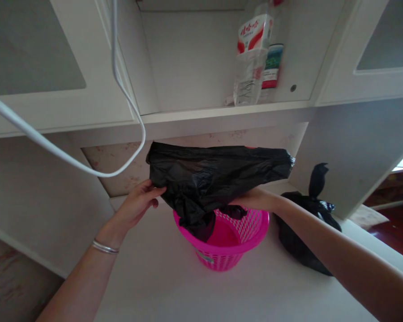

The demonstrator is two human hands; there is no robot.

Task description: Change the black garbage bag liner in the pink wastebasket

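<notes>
A black plastic trash bag [201, 174] is spread wide between my hands, its lower part hanging into a pink plastic basket [221, 261] with lattice sides. My left hand [139, 201] pinches the bag's left edge between thumb and fingers; a silver bangle circles that wrist. From the right, my right hand [253, 199] reaches up under or into the bag, and its fingers are hidden by the black plastic. The basket stands upright on a white surface, its pink bottom partly visible below the bag.
A tied, filled black bag [302, 232] sits right of the basket, beneath my right forearm. Clear plastic bottles [251, 76] stand on the open shelf [195, 112] above. A white cable [87, 167] loops down at upper left. Cabinet doors flank the shelf.
</notes>
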